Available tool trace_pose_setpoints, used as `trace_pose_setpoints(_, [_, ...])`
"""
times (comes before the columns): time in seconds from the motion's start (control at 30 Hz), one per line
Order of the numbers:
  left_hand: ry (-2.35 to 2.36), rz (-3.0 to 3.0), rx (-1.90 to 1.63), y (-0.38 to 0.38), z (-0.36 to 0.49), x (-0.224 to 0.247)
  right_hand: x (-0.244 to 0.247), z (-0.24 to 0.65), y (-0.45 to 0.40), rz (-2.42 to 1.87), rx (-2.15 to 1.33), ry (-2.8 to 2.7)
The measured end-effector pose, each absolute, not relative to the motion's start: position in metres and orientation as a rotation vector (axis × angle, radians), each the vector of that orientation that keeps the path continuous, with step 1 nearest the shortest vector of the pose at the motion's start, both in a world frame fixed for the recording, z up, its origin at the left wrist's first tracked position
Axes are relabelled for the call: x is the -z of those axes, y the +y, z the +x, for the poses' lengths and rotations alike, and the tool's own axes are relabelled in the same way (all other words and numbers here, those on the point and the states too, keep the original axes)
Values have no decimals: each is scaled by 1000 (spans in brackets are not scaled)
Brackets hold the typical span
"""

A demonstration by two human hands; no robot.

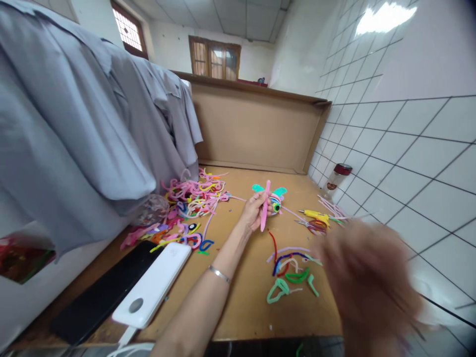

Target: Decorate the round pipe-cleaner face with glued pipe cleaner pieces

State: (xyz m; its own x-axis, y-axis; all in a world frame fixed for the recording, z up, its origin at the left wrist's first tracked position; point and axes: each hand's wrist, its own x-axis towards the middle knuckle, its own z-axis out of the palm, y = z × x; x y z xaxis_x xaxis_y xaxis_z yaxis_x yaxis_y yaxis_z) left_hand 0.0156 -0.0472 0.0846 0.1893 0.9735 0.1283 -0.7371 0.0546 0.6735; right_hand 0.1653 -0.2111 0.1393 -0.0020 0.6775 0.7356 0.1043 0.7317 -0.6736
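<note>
My left hand (254, 210) reaches to the middle of the table, its fingers closed on a pipe-cleaner figure (275, 205). The figure has teal, wing-like loops, a striped round part and a yellow-and-black eye. A thick pink strip (265, 210) stands upright against the fingers in the same grip. My right hand (368, 277) is raised at the near right, close to the camera. Motion smears it, so its fingers and anything in them cannot be made out. Several bent pipe cleaners (292, 258) in red, blue, green and white lie between the hands.
A tangled pipe-cleaner heap (193, 196) covers the table's left side. In front lie a black slab (107, 292) and a white power bank (154, 285) with a cable. Scissors (315, 226), a yellow glue gun (316, 215) and a red-lidded jar (336, 179) are near the tiled wall.
</note>
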Motion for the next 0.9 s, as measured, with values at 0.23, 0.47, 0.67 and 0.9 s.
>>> trace_pose_setpoints(0.23, [492, 755, -1443, -44, 28, -60, -112, 125, -45, -951, -736, -1235])
trace_pose_setpoints(0.47, [512, 709, -1514, -39, 27, -54, -104, 130, -23, -953, -927, -1306])
trace_pose_setpoints(0.67, [537, 715, -1529, -37, 28, -51, -112, 133, -13, -1000, -1035, -1400])
trace_pose_setpoints(0.9, [474, 663, -1476, -40, 29, -50, -109, 127, -13, -955, -1081, -1272])
